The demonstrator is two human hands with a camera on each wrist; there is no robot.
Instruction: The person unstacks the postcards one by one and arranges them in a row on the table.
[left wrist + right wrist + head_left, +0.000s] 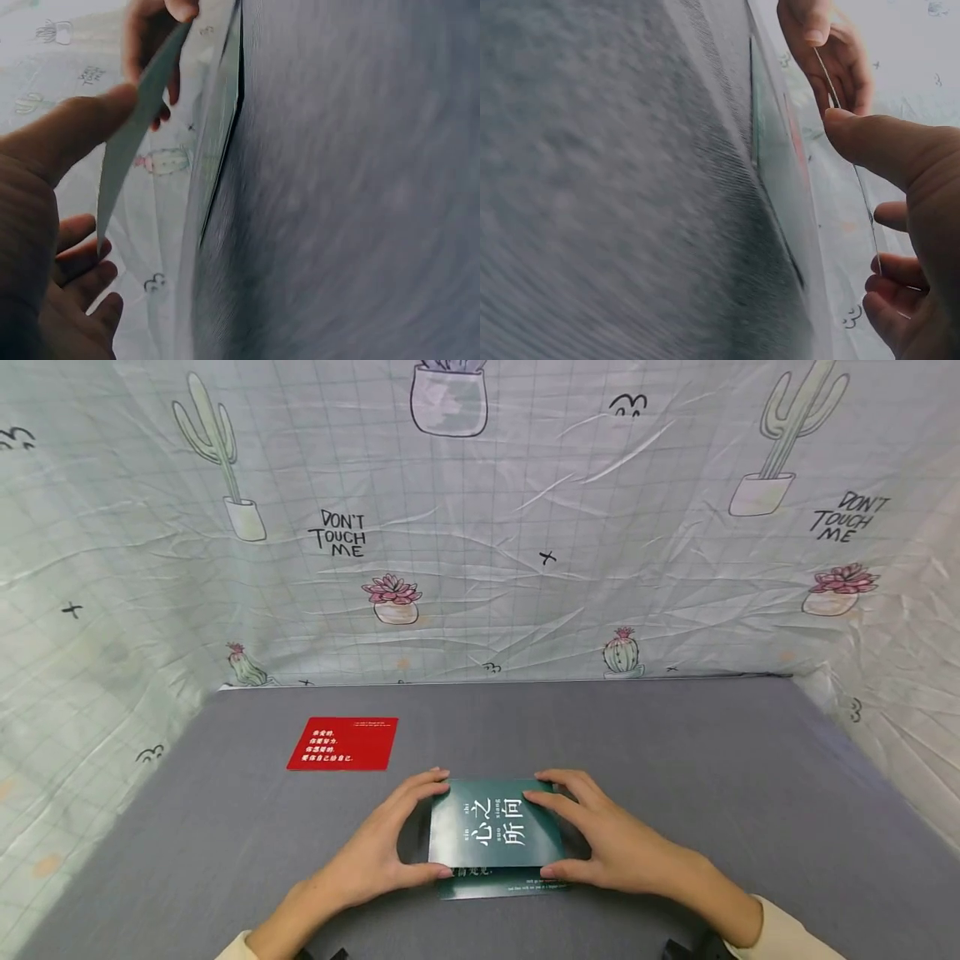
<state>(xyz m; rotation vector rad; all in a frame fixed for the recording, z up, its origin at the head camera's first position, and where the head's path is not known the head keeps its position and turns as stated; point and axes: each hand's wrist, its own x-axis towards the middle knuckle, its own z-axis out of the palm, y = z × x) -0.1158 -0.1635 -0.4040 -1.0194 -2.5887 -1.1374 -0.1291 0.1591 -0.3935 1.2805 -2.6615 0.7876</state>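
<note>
A dark green card (491, 823) with large white characters is held up between both hands. My left hand (390, 839) pinches its left edge, thumb at the near corner and fingers at the far one. At the opposite edge my right hand (618, 839) grips it the same way. Both wrist views show the raised card (139, 135) edge-on, with a gap between it and the table. Beneath lies a second green card (502, 885) with white print, flat on the table and mostly covered in the head view.
A red card (343, 744) with white writing lies flat at the back left of the grey table (675, 760). Behind the table and along its sides hangs a pale cloth (487, 527) printed with cacti.
</note>
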